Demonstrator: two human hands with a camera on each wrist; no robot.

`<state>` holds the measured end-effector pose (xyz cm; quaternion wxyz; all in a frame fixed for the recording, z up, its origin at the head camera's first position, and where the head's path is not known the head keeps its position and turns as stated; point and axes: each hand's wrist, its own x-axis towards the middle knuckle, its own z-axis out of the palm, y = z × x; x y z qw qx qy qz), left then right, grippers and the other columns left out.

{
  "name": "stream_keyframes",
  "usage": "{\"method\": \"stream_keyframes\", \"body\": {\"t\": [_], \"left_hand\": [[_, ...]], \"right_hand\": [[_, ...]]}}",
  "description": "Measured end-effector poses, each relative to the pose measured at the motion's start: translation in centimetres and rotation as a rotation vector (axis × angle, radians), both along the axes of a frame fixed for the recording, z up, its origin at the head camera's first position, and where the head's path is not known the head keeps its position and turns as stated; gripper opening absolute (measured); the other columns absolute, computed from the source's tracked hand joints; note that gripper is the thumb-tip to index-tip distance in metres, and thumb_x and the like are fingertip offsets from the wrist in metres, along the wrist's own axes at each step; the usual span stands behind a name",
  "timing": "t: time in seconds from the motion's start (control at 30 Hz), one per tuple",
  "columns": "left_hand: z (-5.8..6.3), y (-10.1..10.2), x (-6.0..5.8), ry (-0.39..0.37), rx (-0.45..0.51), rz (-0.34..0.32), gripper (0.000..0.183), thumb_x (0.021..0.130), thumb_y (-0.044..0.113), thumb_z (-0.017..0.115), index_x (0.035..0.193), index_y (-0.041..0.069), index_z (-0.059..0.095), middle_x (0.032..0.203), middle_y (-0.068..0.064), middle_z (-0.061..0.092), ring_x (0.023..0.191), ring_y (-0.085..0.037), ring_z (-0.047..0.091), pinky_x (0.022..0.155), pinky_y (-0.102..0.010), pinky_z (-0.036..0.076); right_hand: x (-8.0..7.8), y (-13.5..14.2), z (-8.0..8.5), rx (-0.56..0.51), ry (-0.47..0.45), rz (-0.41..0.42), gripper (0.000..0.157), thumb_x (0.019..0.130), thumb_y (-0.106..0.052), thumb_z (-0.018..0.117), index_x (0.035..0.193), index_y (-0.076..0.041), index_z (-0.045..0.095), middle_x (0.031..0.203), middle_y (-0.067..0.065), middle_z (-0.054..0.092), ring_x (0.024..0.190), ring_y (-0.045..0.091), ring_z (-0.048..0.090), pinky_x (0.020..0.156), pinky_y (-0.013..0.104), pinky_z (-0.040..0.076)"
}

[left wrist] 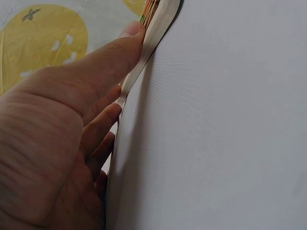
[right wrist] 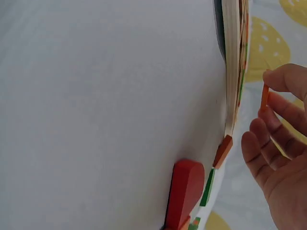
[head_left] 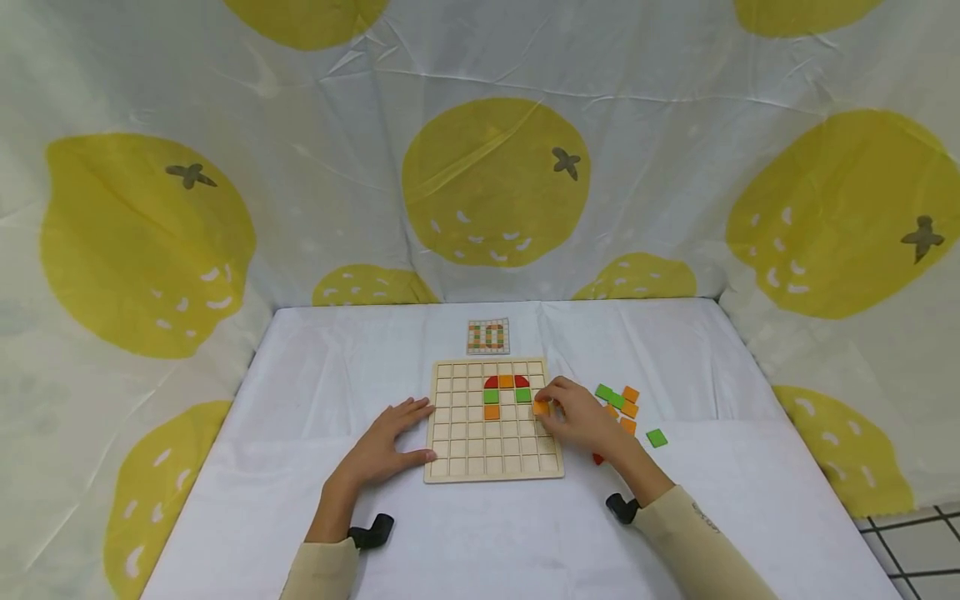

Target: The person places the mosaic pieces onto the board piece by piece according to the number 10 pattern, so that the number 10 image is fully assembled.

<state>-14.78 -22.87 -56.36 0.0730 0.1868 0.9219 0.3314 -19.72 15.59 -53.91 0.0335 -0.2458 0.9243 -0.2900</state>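
A square wooden grid board (head_left: pixel 458 451) lies flat on the white cloth. Two red rounded-corner tiles, green squares and orange squares sit in its upper middle cells. Between thumb and fingertips, my right hand (head_left: pixel 581 417) pinches an orange square tile (right wrist: pixel 265 97) over the board's right columns. That tile is held above the surface in the right wrist view. My left hand (head_left: pixel 381 447) is spread along the board's left edge, thumb (left wrist: pixel 122 50) and fingertips right at the rim. Loose green tiles (head_left: pixel 657 437) and orange tiles (head_left: pixel 628 426) lie beyond the board's right side.
A small patterned card (head_left: pixel 488 337) showing a coloured grid lies just behind the board. One red piece (right wrist: pixel 186 191) rests on the cloth near the right hand. Lemon-print fabric (head_left: pixel 495 183) walls the back and sides of the white-covered table (head_left: pixel 345 350).
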Motion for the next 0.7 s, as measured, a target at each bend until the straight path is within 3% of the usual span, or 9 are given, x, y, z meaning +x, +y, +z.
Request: {"method": "stream_keyframes", "body": {"t": [0.2,0.7], "left_hand": [[-0.1,0.0,0.0,0.013,-0.006,-0.003,0.083,0.085,0.048,0.081,0.156,0.020,0.048,0.165,-0.001,0.041,0.157,-0.033,0.028,0.128,-0.058,0.017],[-0.1,-0.1,0.0,0.025,-0.001,-0.011,0.082,0.085,0.050,0.081,0.155,0.020,0.049,0.164,-0.002,0.043,0.156,-0.033,0.030,0.128,-0.059,0.019]], "right_hand": [[-0.1,-1.5,-0.5,0.078,0.002,0.022,0.027,0.093,-0.028,0.075,0.116,-0.014,0.074,0.115,-0.003,0.065,0.101,0.011,0.058,0.094,0.033,0.056],[-0.4,-2.3,-0.6,0.067,-0.046,0.001,0.025,0.093,-0.024,0.076,0.116,-0.012,0.074,0.115,-0.001,0.066,0.102,0.013,0.060,0.097,0.035,0.055]]}}
